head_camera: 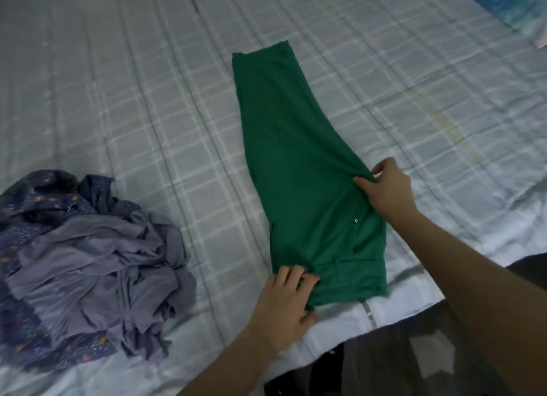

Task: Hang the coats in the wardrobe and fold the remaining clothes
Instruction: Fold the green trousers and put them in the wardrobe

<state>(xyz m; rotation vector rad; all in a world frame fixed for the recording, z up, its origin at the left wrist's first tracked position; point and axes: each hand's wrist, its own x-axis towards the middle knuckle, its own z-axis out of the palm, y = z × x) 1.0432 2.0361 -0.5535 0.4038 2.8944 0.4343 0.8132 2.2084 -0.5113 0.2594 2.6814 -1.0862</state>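
Green trousers (pixel 296 164) lie flat on the bed, folded lengthwise leg on leg, the hems far from me and the waistband at the near edge. My left hand (pixel 287 301) pinches the near left corner of the waistband. My right hand (pixel 387 188) grips the trousers' right edge at the seat, thumb on top of the cloth. A small metal button shows near the waistband.
A rumpled pile of grey-purple cloth (pixel 100 262) over a dark blue patterned garment (pixel 38 200) sits at the bed's left near edge. The pale checked bedsheet (pixel 148 105) spreads all around. A blue item (pixel 509 2) lies at the far right corner. Dark floor shows below the bed's edge.
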